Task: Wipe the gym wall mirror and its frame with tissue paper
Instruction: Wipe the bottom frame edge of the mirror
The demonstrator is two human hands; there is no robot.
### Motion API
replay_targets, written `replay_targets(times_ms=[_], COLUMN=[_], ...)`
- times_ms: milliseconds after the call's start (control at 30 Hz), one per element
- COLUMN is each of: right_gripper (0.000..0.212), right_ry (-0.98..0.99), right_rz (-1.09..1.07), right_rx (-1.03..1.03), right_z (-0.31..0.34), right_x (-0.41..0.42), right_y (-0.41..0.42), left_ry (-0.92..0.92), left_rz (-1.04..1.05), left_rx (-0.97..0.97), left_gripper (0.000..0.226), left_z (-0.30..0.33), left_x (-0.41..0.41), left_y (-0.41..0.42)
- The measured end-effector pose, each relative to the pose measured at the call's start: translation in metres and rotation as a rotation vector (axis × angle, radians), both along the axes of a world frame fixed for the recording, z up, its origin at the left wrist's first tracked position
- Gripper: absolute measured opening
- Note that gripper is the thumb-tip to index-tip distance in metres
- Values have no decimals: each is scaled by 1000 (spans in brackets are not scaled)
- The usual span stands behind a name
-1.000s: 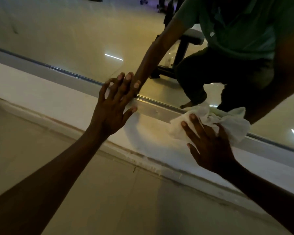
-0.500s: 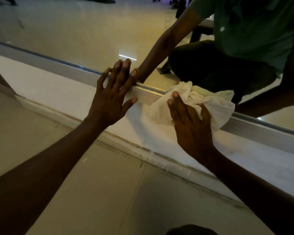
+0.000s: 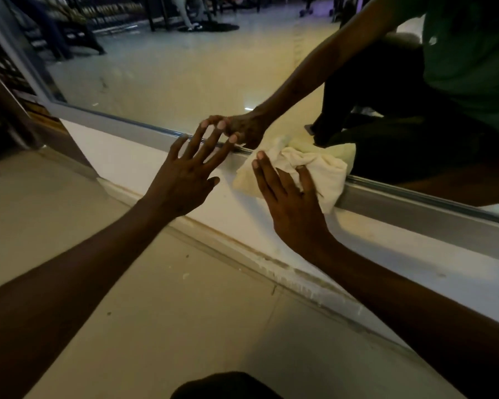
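Note:
The wall mirror (image 3: 170, 73) fills the upper part of the view and reflects a crouching person in a green shirt. Its grey metal frame (image 3: 401, 203) runs diagonally along the bottom edge, with a corner at the far left. My right hand (image 3: 291, 203) presses a crumpled wad of white tissue paper (image 3: 308, 171) flat against the frame's lower rail, fingers fairly straight over it. My left hand (image 3: 185, 180) lies open with spread fingers, its fingertips touching the frame rail just left of the tissue.
Below the frame a white wall strip (image 3: 121, 159) meets a stained skirting line (image 3: 242, 254) and the beige tiled floor (image 3: 156, 326). A dark wooden panel (image 3: 18, 116) stands at the left. My knee (image 3: 228, 387) shows at the bottom. Gym equipment appears in the reflection.
My right hand slid the tissue leftward along the frame rail until it sits close beside my left hand. The view shifted left and the mirror's left corner came into sight.

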State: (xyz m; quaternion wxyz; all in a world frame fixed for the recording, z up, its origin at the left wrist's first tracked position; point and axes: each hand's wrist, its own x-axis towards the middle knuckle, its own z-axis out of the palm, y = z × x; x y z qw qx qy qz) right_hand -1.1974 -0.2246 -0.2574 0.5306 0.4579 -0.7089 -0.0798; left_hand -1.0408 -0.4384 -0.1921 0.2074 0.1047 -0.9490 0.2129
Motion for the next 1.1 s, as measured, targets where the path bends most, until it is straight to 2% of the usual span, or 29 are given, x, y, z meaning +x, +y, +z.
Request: replay_targets(times_ms=[167, 300, 500, 600, 733, 867, 967, 1100], right_gripper=[73, 78, 75, 73, 73, 77, 78, 85], right_ry=[-124, -38, -17, -119, -219, -252, -255, -348], right_rz=[38, -72, -73, -46, -22, 41, -36, -48], right_rx=[-104, -133, -127, -128, -203, -157, -186, -117], right_z=[-3, -4, -5, -10, -9, -5, -7, -2], right_x=[5, 13, 43, 42, 47, 71, 87, 98], right_y=[4, -29, -126, -126, -147, -237, -275, -263], left_ry=[35, 53, 230, 328, 494, 575, 626, 685], left_rz=[108, 100, 74, 59, 58, -17, 1, 8], left_rx=[201, 276, 334, 304, 410, 422, 470, 616], left_gripper=[84, 86, 80, 76, 81, 77, 72, 74], left_z=[1, -1, -19, -40, -70, -92, -87, -63], left_x=[57, 65, 44, 44, 46, 36, 34, 38], left_y=[-63, -99, -152, -186, -226, -250, -264, -289])
